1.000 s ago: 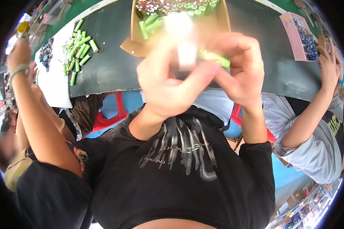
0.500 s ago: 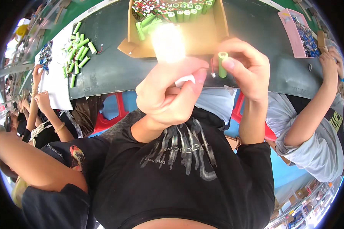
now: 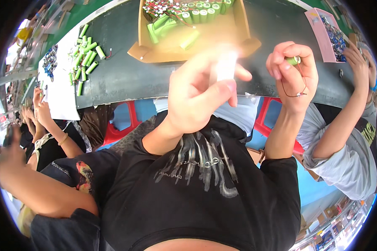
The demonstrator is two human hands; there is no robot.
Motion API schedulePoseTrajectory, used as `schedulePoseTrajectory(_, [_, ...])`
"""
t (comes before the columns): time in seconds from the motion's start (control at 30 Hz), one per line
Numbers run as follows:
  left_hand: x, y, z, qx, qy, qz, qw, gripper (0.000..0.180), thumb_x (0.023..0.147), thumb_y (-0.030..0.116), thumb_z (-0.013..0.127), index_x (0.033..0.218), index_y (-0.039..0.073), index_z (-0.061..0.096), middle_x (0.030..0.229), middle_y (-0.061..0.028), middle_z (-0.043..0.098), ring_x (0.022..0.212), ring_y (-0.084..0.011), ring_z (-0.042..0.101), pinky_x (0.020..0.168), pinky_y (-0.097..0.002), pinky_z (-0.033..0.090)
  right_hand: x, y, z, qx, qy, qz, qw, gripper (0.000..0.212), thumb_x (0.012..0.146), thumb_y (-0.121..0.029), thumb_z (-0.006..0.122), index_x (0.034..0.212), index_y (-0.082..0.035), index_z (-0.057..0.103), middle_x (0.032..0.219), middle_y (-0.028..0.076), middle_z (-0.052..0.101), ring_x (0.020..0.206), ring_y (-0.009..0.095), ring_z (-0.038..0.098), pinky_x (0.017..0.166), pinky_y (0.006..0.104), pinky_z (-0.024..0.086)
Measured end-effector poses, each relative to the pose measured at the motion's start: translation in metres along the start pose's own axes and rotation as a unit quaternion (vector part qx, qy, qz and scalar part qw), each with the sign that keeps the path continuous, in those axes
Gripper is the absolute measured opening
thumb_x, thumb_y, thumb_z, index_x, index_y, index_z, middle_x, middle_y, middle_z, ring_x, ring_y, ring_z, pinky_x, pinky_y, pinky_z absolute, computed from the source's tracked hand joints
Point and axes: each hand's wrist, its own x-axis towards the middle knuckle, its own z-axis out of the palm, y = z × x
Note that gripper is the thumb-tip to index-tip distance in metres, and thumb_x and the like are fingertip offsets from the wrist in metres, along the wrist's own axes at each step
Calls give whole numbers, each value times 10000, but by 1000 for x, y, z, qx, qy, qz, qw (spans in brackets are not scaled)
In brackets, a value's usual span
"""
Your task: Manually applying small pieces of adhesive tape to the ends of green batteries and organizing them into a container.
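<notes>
My right hand (image 3: 295,77) is closed around a green cylindrical battery cell (image 3: 293,60); a thin lead hangs from it to a small white plug (image 3: 299,95) by the wrist. To its left, my left hand (image 3: 197,94) pinches a small white piece (image 3: 226,69) between thumb and fingers. Glare washes that piece out, so its kind is unclear. Just beyond both hands stands an open cardboard box (image 3: 222,39). Inside are several upright green cells (image 3: 203,16), red wires with white plugs (image 3: 161,7), and a single cell (image 3: 189,39) lying apart.
Loose green cells (image 3: 87,54) lie on a white sheet (image 3: 63,90) and the dark table (image 3: 117,50) at left, near small blue parts (image 3: 50,62). A pink box (image 3: 316,35) of similar parts stands at right. Co-workers' arms flank me on both sides.
My right hand moved right and turned the cell, its lead now dangling. My left hand shifted right with its fingers more extended. The strong glare shrank, uncovering the lone cell in the box.
</notes>
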Motion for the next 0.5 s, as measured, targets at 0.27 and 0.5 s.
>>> schedulePoseTrajectory(0.27, [3,-3,8,114,-44,-44,991,589,844,-58,501,1382,-43,260,941,-174,624,692,-172,600,598,-270,487,3,-15,40,-319,-29,68,945,219,711,31,658,919,31,589,830,34,541,620,83,474,555,197,366])
schedulePoseTrajectory(0.5, [10,-6,3,73,59,-60,994,143,883,87,587,975,-10,641,693,-68,608,524,-73,532,437,-206,421,-4,-25,48,-281,-16,88,956,210,790,42,576,998,14,597,798,58,572,717,128,524,635,239,413])
